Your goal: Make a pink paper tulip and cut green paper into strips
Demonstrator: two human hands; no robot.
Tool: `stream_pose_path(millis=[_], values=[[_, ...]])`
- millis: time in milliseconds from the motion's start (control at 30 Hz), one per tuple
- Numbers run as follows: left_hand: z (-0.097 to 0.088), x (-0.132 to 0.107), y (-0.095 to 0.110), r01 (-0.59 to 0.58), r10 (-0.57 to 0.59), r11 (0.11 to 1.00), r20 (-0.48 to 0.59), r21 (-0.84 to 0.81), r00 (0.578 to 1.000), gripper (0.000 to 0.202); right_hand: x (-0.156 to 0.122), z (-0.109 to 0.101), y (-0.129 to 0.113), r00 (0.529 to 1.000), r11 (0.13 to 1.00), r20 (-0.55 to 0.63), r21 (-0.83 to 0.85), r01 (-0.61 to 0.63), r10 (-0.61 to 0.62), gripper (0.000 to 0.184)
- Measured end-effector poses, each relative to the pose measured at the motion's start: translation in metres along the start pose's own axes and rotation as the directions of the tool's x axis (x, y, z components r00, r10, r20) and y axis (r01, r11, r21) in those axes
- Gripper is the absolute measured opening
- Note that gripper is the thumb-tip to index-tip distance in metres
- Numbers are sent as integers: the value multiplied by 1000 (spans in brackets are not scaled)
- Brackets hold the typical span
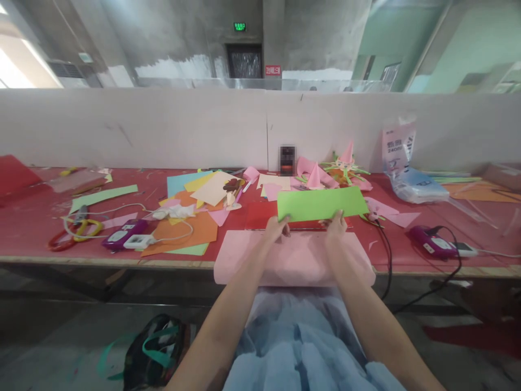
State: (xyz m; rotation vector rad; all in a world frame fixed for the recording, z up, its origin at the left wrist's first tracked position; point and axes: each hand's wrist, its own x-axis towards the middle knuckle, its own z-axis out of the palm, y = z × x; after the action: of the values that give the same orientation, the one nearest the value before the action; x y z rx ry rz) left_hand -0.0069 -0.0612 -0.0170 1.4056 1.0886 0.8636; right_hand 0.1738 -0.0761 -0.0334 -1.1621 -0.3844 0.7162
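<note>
A bright green strip of paper point(321, 203) is held up between my two hands, tilted a little higher on the right. My left hand point(279, 227) pinches its lower left corner. Along the lower edge, right of the middle, my right hand point(337, 222) grips it with thumb and fingers. Under my wrists a large pink sheet point(293, 258) lies over the table's front edge, its front part curving down. A red sheet point(260, 214) shows behind it, partly covered by the green paper. Pink paper cones point(315, 176) stand just beyond the strip.
Left of me lie scissors point(79, 231), a purple device point(124, 234) with a white cable, and piled coloured paper point(189, 225). Another purple device point(433, 243) with cables and a plastic bag package point(419, 184) are on the right. A white partition point(183, 127) borders the table's back.
</note>
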Motion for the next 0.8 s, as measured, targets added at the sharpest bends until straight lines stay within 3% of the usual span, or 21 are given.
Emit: stream_pose_path(millis=[133,267,400,600,800], values=[[-3,-2,5,-92,82,994,-168,-53,982,39,7,-8,-4,991,992,-122,121,-41,56,32],[-6,-1,4,-143,130,989,-257,-30,958,38,10,-13,-3,985,996,-170,78,33,-20,33],[-5,1,1,-152,133,987,-274,-51,953,41,10,-14,-2,984,995,-170,68,69,-57,34],[-1,0,-1,-114,82,983,-208,-145,975,43,5,-12,-9,980,990,-181,98,105,-86,32],[-3,2,-3,-65,32,990,-255,-123,966,41,4,-12,-9,979,990,-173,74,119,-104,31]])
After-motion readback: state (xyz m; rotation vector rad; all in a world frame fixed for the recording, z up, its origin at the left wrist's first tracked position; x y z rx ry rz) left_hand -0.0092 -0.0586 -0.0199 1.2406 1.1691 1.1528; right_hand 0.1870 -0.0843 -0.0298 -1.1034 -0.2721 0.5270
